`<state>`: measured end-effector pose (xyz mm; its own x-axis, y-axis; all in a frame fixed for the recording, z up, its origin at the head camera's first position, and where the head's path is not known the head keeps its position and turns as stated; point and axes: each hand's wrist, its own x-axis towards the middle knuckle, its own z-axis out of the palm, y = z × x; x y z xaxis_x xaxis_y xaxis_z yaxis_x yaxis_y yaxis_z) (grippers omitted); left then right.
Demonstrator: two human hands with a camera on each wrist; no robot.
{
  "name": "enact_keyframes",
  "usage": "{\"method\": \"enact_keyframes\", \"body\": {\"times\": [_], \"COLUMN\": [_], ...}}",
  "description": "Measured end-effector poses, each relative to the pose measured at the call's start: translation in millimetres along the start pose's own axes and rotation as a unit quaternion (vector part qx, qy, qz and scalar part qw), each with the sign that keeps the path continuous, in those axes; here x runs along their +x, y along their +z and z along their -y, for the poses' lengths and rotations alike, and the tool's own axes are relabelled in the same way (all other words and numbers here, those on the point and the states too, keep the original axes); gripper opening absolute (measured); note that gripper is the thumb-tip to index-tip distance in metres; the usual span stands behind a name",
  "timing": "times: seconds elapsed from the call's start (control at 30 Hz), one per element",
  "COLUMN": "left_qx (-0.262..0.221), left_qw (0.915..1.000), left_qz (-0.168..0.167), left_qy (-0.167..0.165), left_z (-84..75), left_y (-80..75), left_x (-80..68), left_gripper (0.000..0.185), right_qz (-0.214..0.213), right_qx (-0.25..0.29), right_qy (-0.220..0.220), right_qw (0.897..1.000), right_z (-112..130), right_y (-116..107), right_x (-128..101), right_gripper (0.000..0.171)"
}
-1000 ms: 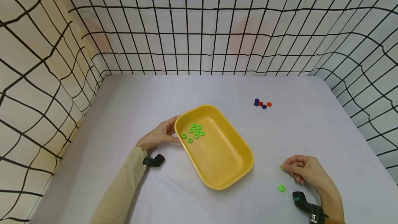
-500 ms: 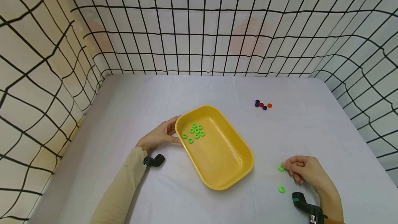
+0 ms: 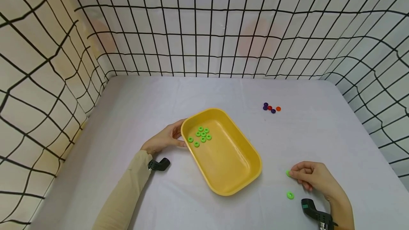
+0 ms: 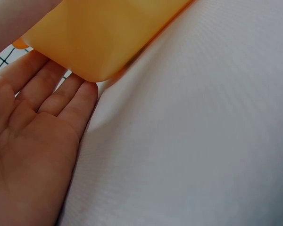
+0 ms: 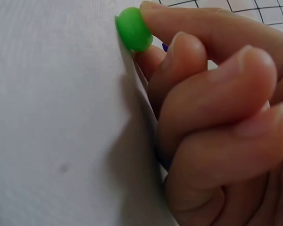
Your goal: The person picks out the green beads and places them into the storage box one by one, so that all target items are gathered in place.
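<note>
A yellow tray [image 3: 228, 162] lies slantwise on the white table, with several green rings [image 3: 201, 136] in its far left end. My left hand [image 3: 166, 138] rests beside the tray's far left corner. Its straight fingers [image 4: 61, 94] touch the tray's [image 4: 104, 33] outer wall. Right of the tray, my right hand [image 3: 308, 176] sits low on the table with curled fingers. It pinches a green ring [image 3: 288, 173] at its fingertips, and the right wrist view shows this ring [image 5: 133, 29] against the cloth under the index finger [image 5: 203, 28]. Another green ring [image 3: 290, 195] lies loose just in front.
A small cluster of purple, red and orange rings [image 3: 271, 108] lies at the back right of the table. Grid-patterned walls [image 3: 204, 27] enclose the table on three sides. Black wrist mounts [image 3: 158, 165] show at both wrists.
Almost nothing has moved. My right hand stays at the green ring with its fingertips drawn slightly more over it. The left hand keeps its place at the tray.
</note>
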<state>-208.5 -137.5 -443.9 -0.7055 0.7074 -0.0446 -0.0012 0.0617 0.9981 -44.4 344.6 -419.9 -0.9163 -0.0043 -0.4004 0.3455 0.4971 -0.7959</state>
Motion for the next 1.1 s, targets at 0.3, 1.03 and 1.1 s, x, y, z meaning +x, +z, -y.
{"method": "enact_keyframes", "body": {"times": [0.3,1.03,1.1], "left_qx": [-0.014,-0.011,-0.011], "left_qw": [0.9999,0.9999,0.9999], "left_qz": [0.005,0.01,0.008], "left_qy": [0.005,0.007,0.007], "left_z": [-1.3,-0.7,-0.4], "left_y": [0.5,-0.2,-0.9], "left_x": [-0.1,1.6,1.6], "left_gripper": [0.09,0.089,0.088], "right_qz": [0.004,-0.015,-0.001], "right_qx": [-0.001,-0.119,-0.13], "right_qy": [0.016,-0.135,-0.156], "right_qw": [1.0,0.984,0.979], "right_z": [6.5,149.4,175.1], "right_y": [3.3,-6.1,3.2], "right_x": [2.0,45.9,54.1], "right_gripper": [0.036,0.033,0.029]}}
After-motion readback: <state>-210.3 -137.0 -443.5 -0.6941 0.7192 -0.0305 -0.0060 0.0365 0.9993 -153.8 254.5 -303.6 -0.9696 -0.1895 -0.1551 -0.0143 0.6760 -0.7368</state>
